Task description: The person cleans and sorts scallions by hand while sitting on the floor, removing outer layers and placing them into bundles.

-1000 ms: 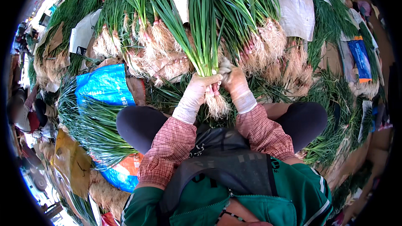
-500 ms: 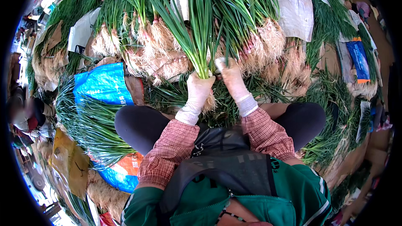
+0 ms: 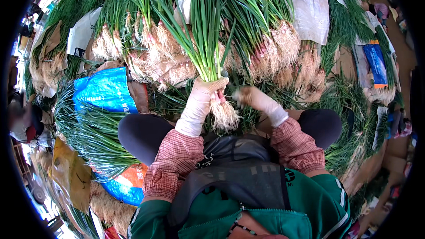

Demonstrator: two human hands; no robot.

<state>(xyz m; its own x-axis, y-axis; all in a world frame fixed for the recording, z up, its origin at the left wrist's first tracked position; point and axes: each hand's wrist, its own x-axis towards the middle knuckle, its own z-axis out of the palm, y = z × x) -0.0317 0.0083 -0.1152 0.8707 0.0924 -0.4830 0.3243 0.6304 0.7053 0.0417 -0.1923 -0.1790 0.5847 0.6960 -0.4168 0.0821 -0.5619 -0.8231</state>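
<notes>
My left hand (image 3: 207,90), in a whitish glove, is wrapped round a bunch of green onions (image 3: 207,40) just above the roots. The long green leaves point away from me. Below the fist hang the pale, stringy roots (image 3: 225,114), with reddish stem ends showing. My right hand (image 3: 256,99), also gloved, is just to the right of these roots. Its fingers are smeared by motion, so I cannot tell whether they hold anything.
Rows of rooted green onions (image 3: 283,44) lie ahead, with whitish sacking (image 3: 305,11) over some. Cut leaves (image 3: 177,102) cover the ground before my crossed legs. On the left are a blue plastic sheet (image 3: 106,89), a leafy pile (image 3: 97,137) and a yellowish sheet (image 3: 71,175).
My left hand has turned, so the roots now swing out to the right. My right hand has come away from the stems, moving right and nearer to me.
</notes>
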